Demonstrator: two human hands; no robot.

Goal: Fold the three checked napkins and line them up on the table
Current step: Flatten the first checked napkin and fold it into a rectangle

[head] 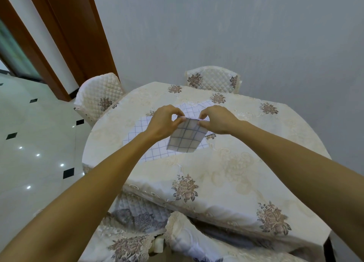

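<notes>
White checked napkin (186, 137), folded, hangs below both hands over the flat napkins (153, 153) on the table (236, 163), its top edge running left-right, the left hand (164, 122) and right hand (218, 121) each pinching one corner.

Both bare forearms are reaching forward from the lower corners of the view and converging toward the middle, with the wrists angling inward so that the two hands are sitting close together at the same height. The left hand (166, 123) is pinching the top left corner of the folded napkin (187, 138) between thumb and curled fingers, its back facing upward. The right hand (217, 122) is pinching the top right corner in the same way.
</notes>
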